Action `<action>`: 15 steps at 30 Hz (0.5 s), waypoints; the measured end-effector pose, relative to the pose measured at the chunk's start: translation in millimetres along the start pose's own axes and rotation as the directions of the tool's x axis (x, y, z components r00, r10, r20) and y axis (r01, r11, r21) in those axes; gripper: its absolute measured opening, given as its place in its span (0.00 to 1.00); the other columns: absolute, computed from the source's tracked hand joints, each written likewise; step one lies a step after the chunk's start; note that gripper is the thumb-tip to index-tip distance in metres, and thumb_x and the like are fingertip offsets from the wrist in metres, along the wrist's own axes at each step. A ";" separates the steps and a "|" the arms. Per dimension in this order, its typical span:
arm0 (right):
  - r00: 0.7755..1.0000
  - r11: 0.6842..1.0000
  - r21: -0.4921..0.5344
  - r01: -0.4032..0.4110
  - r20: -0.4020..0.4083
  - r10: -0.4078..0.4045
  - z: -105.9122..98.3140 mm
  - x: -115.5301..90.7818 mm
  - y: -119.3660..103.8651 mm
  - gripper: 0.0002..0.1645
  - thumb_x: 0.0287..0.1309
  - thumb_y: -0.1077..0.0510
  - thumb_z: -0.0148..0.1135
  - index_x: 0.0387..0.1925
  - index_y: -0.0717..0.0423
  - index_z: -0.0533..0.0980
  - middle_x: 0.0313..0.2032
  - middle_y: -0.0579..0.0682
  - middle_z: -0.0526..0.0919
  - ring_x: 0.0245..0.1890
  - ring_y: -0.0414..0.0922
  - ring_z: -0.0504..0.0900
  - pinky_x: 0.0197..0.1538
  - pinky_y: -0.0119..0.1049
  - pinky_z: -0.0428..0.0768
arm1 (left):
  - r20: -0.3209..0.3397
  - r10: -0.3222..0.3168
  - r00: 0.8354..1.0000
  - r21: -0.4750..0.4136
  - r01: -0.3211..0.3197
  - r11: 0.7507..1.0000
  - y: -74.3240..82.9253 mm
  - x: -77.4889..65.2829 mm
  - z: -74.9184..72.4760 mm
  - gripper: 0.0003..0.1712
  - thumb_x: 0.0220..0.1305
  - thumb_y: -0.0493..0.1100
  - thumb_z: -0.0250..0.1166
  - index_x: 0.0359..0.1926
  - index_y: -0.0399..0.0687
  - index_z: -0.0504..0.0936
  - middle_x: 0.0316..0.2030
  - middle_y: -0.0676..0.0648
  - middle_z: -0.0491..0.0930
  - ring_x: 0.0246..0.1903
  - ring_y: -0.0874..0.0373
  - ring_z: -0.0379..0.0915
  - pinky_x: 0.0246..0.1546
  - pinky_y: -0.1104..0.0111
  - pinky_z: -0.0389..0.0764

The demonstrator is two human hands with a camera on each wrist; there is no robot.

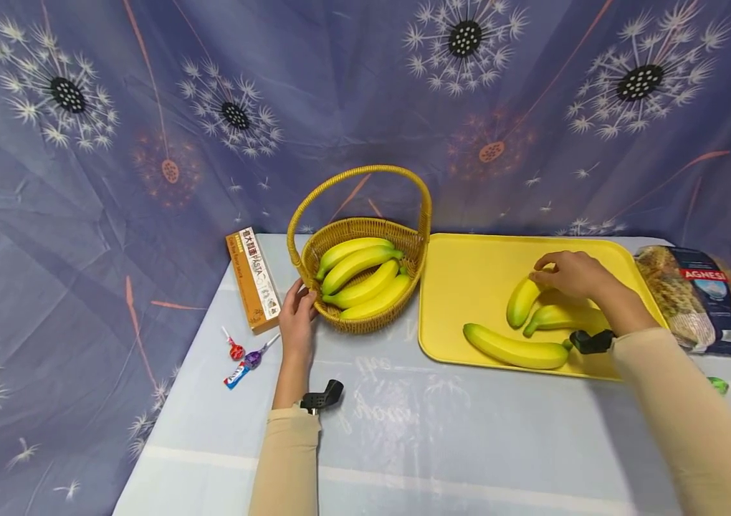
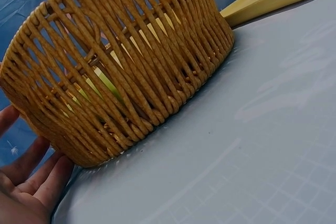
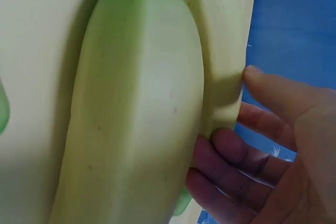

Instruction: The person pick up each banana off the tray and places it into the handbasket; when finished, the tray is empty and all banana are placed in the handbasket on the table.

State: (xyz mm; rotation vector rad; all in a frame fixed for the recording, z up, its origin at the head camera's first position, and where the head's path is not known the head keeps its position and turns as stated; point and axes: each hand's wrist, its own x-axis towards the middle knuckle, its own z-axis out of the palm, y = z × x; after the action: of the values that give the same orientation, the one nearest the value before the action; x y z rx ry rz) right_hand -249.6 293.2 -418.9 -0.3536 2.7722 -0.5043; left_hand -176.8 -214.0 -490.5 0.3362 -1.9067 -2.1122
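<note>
Hands: right (image 1: 568,274) hiding banana's (image 1: 522,301) tip, left (image 1: 297,315) behind basket (image 1: 365,229)

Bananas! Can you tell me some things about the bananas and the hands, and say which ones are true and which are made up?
1. The basket has four bananas in it. True.
2. The yellow tray holds five bananas. False: it holds three.
3. The right hand is on a banana on the tray. True.
4. The left hand is picking up the lollipops. False: it rests against the side of the basket, and the lollipops lie apart from it on the table.
5. The orange pasta box is inside the basket. False: it lies on the table, left of the basket.
</note>
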 end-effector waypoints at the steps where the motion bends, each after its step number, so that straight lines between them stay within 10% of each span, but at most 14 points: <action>1: 1.000 1.000 0.002 -0.002 -0.008 0.002 0.8 0.6 -1.2 0.36 0.64 0.37 0.53 0.58 0.62 0.74 0.52 0.67 0.76 0.49 0.65 0.74 0.48 0.65 0.70 | 0.002 0.001 1.000 -0.002 -0.001 1.000 0.1 0.0 0.0 0.27 0.66 0.50 0.60 0.66 0.59 0.71 0.56 0.47 0.74 0.52 0.55 0.74 0.50 0.64 0.77; 15: 0.998 0.999 -0.006 -0.033 -0.061 0.032 13.8 5.9 -22.6 0.47 0.58 0.27 0.52 0.66 0.58 0.65 0.57 0.70 0.71 0.52 0.69 0.71 0.51 0.69 0.66 | 0.021 -0.008 1.000 -0.003 0.008 1.000 -0.3 1.9 1.1 0.26 0.67 0.50 0.59 0.65 0.60 0.71 0.57 0.47 0.74 0.53 0.54 0.73 0.51 0.63 0.77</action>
State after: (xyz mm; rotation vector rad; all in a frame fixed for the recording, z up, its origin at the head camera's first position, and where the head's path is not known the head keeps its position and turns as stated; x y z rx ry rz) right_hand -246.4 266.7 -424.1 -0.2990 2.8339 -0.5059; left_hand -179.0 -213.6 -490.6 0.3225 -1.9161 -2.1318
